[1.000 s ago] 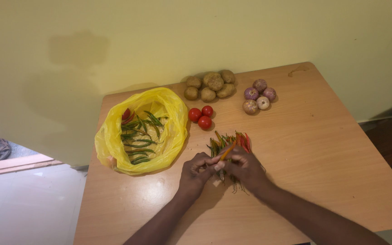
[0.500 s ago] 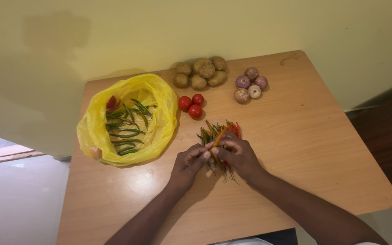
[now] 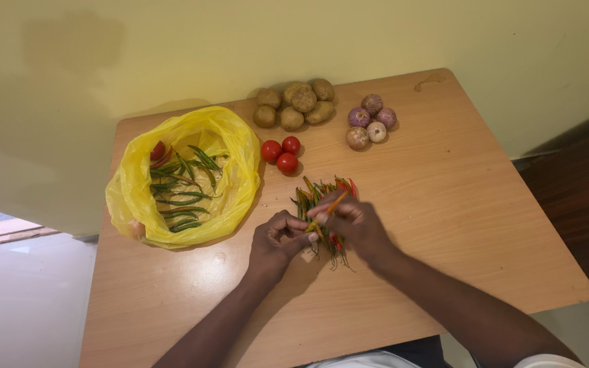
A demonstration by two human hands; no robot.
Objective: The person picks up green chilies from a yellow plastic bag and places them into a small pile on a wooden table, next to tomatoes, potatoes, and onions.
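Wood-toned and pale, the table (image 3: 485,204) is seen from above, its far edge set against a yellow-green wall (image 3: 308,41), and its right half is left bare right out to the right edge. On the left side, close to the left edge, a yellow plastic bag (image 3: 233,146) is laid open, with green chillies (image 3: 182,191) seen inside it. Along the far edge a cluster of potatoes (image 3: 296,103) is gathered, and just to the right of it four onions (image 3: 371,121) are grouped. Between the bag and the onions three tomatoes (image 3: 282,154) are set close together. Nearer the front, at mid-table, a small pile of red and green chillies (image 3: 322,197) is spread, with open board in front of it. Over that pile both hands are brought together: the left hand (image 3: 275,240) is curled with fingertips pinched, and the right hand (image 3: 356,225) is closed the same way. An orange chilli (image 3: 336,202) is pinched between them.
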